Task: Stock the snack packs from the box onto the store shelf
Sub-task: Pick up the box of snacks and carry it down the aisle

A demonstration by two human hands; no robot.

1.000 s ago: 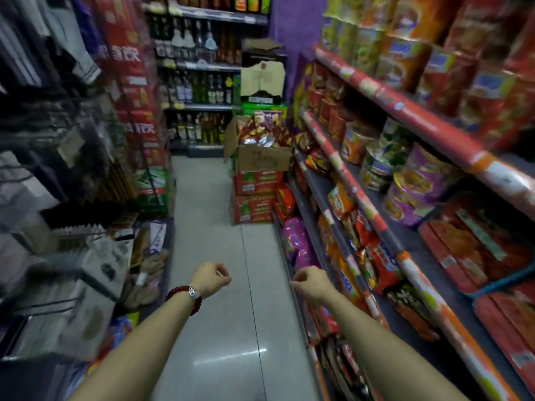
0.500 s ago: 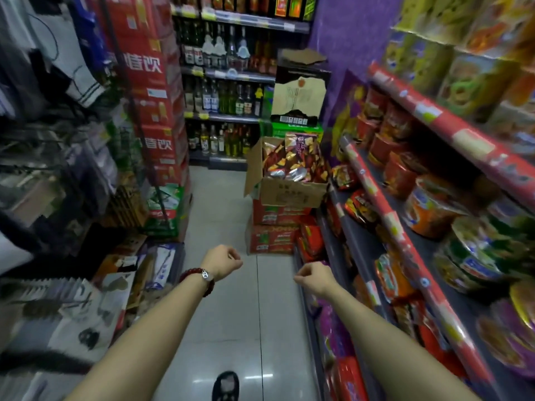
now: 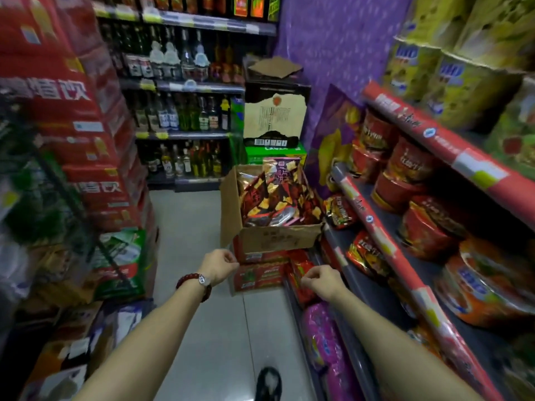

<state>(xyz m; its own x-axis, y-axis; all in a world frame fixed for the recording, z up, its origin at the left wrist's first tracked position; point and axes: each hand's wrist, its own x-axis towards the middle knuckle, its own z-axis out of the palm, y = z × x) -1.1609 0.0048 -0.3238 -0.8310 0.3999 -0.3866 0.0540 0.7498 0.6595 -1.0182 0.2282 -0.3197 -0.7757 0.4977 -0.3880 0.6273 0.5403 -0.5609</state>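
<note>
Two bare arms reach out into a shop aisle. The left hand (image 3: 218, 266) is curled into a loose fist with the fingers together, and it holds nothing. A red bead bracelet (image 3: 194, 285) sits on that wrist. The right hand (image 3: 320, 280) is curled the same way, fingers together, and it is empty too. Both hands hang in the air in front of a brown cardboard box (image 3: 272, 240), near it but not touching it. The box is open at the top and is full of snack packs (image 3: 275, 198), red and dark bags with yellow chips drawn on them. One pack stands up tall at the back of the box. The box sits on top of a stack of red cartons (image 3: 260, 274) on the floor, just beside the store shelf (image 3: 373, 215) on the right. That shelf has red edge strips and holds red noodle bowls (image 3: 405, 160) up high and red bags lower down. A pink pack (image 3: 320, 337) lies on the bottom shelf near the right arm. Behind the box is a green carton (image 3: 275, 153) with a dark box on top. At the far end are shelves of bottles (image 3: 179, 117). On the left is a tall pile of red cases (image 3: 86, 134). A dark shoe (image 3: 269, 383) shows on the pale floor (image 3: 185, 221) at the bottom.
</note>
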